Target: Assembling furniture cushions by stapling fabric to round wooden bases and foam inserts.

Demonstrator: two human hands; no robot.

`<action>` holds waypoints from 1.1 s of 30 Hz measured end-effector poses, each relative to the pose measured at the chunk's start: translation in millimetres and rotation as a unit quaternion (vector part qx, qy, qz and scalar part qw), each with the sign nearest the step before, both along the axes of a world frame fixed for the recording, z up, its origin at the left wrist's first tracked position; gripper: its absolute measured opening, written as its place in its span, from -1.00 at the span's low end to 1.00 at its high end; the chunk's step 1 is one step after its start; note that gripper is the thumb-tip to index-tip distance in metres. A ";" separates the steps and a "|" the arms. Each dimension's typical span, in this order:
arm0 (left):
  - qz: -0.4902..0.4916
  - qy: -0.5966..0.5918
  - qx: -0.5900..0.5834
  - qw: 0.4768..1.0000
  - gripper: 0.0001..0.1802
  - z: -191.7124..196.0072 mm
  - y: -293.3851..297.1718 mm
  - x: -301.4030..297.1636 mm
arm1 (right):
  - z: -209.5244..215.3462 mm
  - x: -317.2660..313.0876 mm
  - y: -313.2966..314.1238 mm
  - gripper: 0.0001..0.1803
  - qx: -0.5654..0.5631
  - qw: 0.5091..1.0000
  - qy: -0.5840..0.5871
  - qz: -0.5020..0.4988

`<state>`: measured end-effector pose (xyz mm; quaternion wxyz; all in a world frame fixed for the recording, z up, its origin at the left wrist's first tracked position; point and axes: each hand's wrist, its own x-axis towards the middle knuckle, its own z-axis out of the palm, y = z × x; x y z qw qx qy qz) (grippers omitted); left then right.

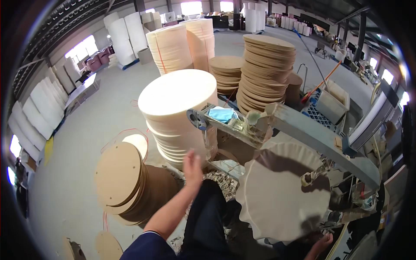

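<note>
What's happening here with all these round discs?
A person is working at a machine with a long metal arm. Their left hand reaches toward a tall stack of cream foam discs, not gripping anything. Their right hand is at the lower edge of a scalloped round disc lying under the arm. Brown board discs are piled nearby.

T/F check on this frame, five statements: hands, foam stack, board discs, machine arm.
1. The left hand reaches toward the stack of cream foam discs. True.
2. The right hand is raised above the metal arm. False: it sits low, at the near edge of the scalloped round pad.
3. A grey metal arm crosses above the scalloped round pad. True.
4. The leaning brown board discs are on the person's right. False: they are on the left, on the floor.
5. The left hand holds a board disc. False: it looks empty, fingers open, though blurred.
</note>
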<state>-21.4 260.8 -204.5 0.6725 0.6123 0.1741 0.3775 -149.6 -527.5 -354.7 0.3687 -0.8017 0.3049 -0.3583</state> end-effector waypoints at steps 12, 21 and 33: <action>0.047 0.262 0.649 0.713 0.21 140.2 186.7 91.5 | 127.9 -43.6 151.5 -0.56 -0.127 0.936 0.322 -0.058; -0.078 0.384 0.628 0.673 0.13 171.6 217.6 123.8 | 124.9 -35.4 161.4 -0.59 -0.153 0.935 0.317 -0.039; 0.055 -0.066 0.242 0.966 -0.51 155.9 278.0 65.9 | 101.0 -7.4 142.4 -0.59 -0.111 0.981 0.157 -0.025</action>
